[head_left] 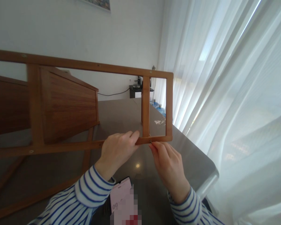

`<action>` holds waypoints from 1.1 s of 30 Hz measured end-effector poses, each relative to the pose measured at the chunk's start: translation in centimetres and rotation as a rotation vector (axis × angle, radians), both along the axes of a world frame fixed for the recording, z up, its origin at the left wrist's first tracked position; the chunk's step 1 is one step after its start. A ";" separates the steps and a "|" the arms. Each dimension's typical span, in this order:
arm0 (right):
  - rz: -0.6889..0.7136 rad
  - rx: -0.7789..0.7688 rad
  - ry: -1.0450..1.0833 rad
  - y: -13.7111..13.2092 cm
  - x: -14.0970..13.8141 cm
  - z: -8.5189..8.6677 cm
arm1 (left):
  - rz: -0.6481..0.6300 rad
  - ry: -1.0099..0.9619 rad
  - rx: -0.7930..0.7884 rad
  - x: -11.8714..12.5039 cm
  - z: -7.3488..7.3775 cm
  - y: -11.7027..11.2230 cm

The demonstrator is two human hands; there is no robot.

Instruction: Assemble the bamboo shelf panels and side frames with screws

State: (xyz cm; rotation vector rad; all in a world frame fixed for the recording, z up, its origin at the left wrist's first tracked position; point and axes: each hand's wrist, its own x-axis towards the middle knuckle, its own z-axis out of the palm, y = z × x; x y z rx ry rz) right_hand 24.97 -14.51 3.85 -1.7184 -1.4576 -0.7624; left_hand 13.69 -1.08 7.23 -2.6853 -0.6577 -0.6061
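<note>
A brown wooden frame [169, 107] with crossbars stands on its side, stretching from the left edge to the middle right. My left hand [119, 150] is wrapped round its lower rail near the right-hand crossbar [145, 107]. Just right of it, my right hand [168, 161] pinches a small screw [150, 142] between thumb and forefinger. The screw's tip meets the lower rail below the crossbar; how deep it sits I cannot tell. Small metal screw heads or fittings show on the upper rail [124, 69]. A brown wooden panel [69, 104] is seen behind the frame.
Everything rests on a dark grey table [189, 156] with a rounded right corner. A phone [120, 193] lies near my left sleeve, partly blurred out. Sheer white curtains [236, 93] hang along the right. Beyond the table is a small dark cabinet [132, 92] with a glass pot.
</note>
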 end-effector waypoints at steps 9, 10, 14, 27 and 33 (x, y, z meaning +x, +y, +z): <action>-0.134 -0.096 -0.073 0.6 -0.5 1.4 | -0.031 -0.029 0.072 0.0 -0.4 0.2; -0.136 -0.091 -0.053 0.6 -0.5 1.4 | -0.031 -0.030 0.075 0.0 -0.4 0.2; -0.144 -0.055 0.035 0.8 -0.5 1.1 | -0.030 -0.025 0.080 0.0 -0.4 0.1; -0.063 -0.033 -0.045 -0.1 -0.3 0.9 | -0.026 -0.009 0.065 0.0 -0.3 0.1; -0.114 -0.026 -0.042 0.4 -0.5 1.2 | -0.038 -0.030 0.078 0.0 -0.3 0.2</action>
